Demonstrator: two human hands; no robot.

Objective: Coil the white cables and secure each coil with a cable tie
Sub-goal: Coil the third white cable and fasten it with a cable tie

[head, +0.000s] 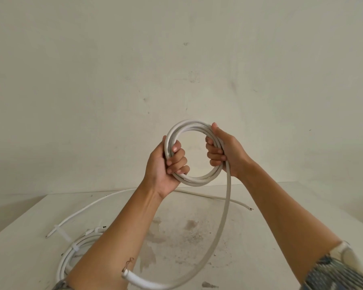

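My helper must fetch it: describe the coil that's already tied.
On the white table, look near left, partly behind the left forearm. The tied coil lies flat there, a cable tie around it, unlike the untied coil held in the air.

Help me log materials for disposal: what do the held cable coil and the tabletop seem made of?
The cable coil: smooth white plastic sheath, probably PVC, faintly glossy; copper-coloured strands show at its cut end. The tabletop: white painted or laminated board, matte, with worn grey-brown patches; which one is unclear.
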